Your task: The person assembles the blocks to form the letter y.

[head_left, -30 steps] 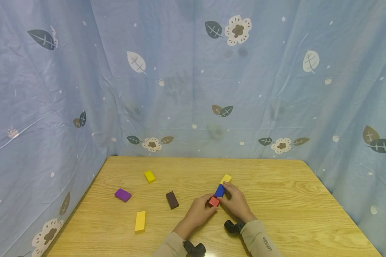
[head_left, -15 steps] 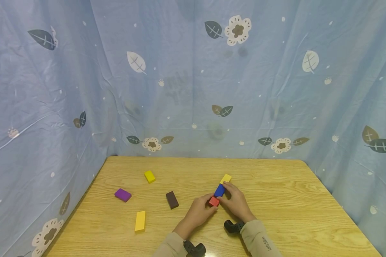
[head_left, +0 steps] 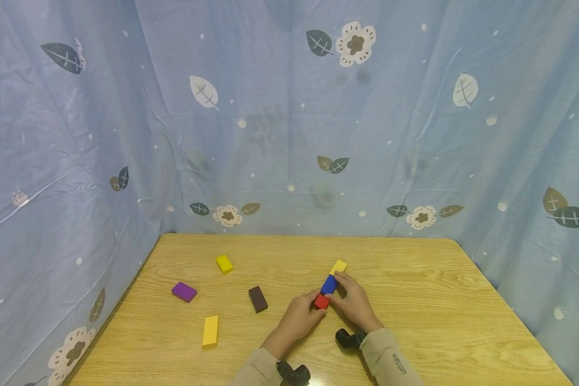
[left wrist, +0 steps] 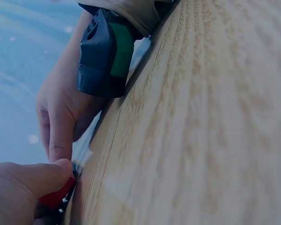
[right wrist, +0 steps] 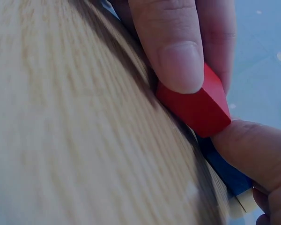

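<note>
A red block point(head_left: 321, 302) sits at the near end of a slanting row, followed by a blue block point(head_left: 329, 284) and a pale yellow block point(head_left: 338, 267). My left hand point(head_left: 297, 319) pinches the red block between thumb and fingers. In the right wrist view, the left thumb lies across a face of the red block point(right wrist: 196, 108). My right hand point(head_left: 354, 303) holds the blue block along its right side, index finger near the yellow joint. Its thumb point(right wrist: 253, 145) reaches the corner where red meets blue. The hands hide part of the row's sides.
Left of the hands on the wooden table point(head_left: 439, 300) lie a dark brown block point(head_left: 258, 299), an orange-yellow block point(head_left: 210, 331), a purple block point(head_left: 184, 291) and a bright yellow block point(head_left: 224, 264). A blue patterned curtain point(head_left: 270, 134) hangs behind and beside the table.
Both hands and the row of blocks keep nearly the same places. The red block's top has gone from pale and shiny to a deeper red.
</note>
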A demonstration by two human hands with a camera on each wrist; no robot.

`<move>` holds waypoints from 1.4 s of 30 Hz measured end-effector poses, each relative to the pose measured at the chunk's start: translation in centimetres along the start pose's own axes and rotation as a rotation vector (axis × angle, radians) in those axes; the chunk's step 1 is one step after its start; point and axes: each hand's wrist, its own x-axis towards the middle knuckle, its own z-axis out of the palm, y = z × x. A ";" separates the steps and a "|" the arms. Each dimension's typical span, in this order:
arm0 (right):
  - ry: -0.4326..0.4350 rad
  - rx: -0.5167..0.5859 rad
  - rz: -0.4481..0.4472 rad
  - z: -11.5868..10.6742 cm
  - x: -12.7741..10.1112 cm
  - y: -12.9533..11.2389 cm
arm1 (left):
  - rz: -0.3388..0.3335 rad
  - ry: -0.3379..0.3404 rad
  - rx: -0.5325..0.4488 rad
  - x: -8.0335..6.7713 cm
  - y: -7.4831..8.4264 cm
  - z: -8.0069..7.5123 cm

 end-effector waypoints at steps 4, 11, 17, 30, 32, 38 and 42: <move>-0.003 -0.003 0.003 -0.1 0.0 -0.1 | -0.008 0.001 0.016 0.0 0.1 0.0; 0.006 0.000 -0.017 -0.1 -0.1 -0.2 | -0.023 0.017 0.044 -0.1 0.0 0.2; 0.001 0.006 -0.024 0.2 0.0 0.1 | -0.011 0.045 0.051 0.0 0.0 0.2; 0.013 0.042 -0.020 -0.1 0.0 0.0 | -0.053 0.063 0.028 0.2 0.4 0.4; 0.012 0.053 -0.014 -0.1 0.1 0.0 | -0.037 0.078 0.033 0.3 0.4 0.4; 0.009 0.051 -0.018 0.0 0.0 0.2 | 0.002 0.102 0.068 0.4 0.5 0.6; 0.011 0.044 -0.024 0.1 -0.1 0.2 | -0.033 0.081 0.059 0.4 0.6 0.6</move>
